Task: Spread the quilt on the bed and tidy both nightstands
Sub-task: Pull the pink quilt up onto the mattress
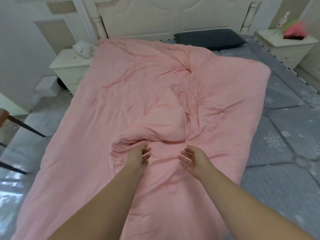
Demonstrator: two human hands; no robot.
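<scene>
Left nightstand [69, 66]: beside the bed's left edge; a white soft object [83, 46] sits on it, too blurred to name.
Quilt [138, 94]: pink, lying along the left half of the bed [285, 135], rumpled, with a folded-over bulge at its middle. The grey right side of the bed is bare.
Left hand [138, 155]: your grip is slack, fingers loosely bent at the fold's edge, holding nothing.
Right hand [192, 159]: also slack, palm turned inward, hovering just above the quilt.
Step in hand: take the folded edge with both hands set apart, lift it low, then draw it toward the bare right side so the bulge unrolls instead of bunching.
Pillow [210, 38]: dark, at the headboard; keep the quilt below it.
Right nightstand [284, 47]: carries a red and green item [294, 30], not yet tidied.
</scene>
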